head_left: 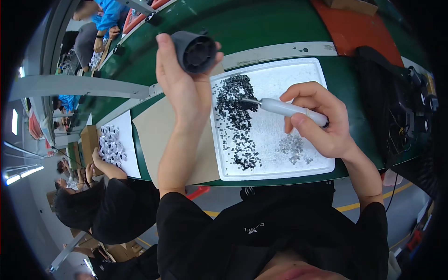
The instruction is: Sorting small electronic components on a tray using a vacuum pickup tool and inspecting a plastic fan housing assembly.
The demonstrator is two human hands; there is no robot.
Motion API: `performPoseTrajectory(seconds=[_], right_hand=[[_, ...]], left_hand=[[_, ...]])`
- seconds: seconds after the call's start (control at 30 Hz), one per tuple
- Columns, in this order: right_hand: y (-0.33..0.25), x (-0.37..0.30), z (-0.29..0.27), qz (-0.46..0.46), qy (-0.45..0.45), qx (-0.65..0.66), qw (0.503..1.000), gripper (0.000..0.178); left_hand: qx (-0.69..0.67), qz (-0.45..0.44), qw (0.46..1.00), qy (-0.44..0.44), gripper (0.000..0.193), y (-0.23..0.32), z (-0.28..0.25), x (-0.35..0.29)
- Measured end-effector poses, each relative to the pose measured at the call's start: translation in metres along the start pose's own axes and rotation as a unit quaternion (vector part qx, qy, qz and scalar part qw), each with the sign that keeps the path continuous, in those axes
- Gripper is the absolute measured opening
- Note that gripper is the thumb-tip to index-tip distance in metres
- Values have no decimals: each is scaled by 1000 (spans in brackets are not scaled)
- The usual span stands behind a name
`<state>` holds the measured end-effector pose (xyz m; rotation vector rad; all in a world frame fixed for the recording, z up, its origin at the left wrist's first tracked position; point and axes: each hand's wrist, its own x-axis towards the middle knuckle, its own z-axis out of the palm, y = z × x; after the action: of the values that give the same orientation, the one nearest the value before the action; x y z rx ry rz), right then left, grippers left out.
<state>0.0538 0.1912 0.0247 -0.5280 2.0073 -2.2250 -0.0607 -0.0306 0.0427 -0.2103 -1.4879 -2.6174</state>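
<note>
Nearest is your black T-shirt (280, 224); your left hand (184, 91) holds a dark cylindrical housing (195, 51) between thumb and fingers (ribbed interior showing), your right hand (324, 121) grips a white pen-shaped tool (282, 108), metal tip (252, 100) leftward at the white tray's (284, 81) small black pieces (234, 88).

left forearm (179, 156) raised near upright | left grip (184, 91) lifted, curled into a clasp | right forearm (364, 172) slanting inward | right grip (326, 122) lower, thumb (308, 127) opposing bent fingers (311, 89), clasping | grips well apart
</note>
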Motion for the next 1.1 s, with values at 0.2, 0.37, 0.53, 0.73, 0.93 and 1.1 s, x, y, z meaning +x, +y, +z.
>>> performPoseTrajectory(seconds=[0.2,0.37,0.53,0.73,0.93,1.1], right_hand=[[9,3,12,-146,68,-176,971,29],[30,2,12,-221,139,-233,937,29],[30,1,13,-210,152,-266,929,26],[28,0,13,-203,154,-282,925,23],[28,-3,15,-192,168,-316,914,21],[23,-7,18,-216,177,-405,871,21]], left_hand=[[14,-25,999,-32,33,-11,35,-25],[8,-3,998,-62,31,-20,41,-36],[16,3,998,-65,30,-26,44,-38],[34,12,997,-68,30,-30,49,-43],[116,98,984,-96,27,-38,45,-46],[190,175,960,-106,26,-40,43,-50]])
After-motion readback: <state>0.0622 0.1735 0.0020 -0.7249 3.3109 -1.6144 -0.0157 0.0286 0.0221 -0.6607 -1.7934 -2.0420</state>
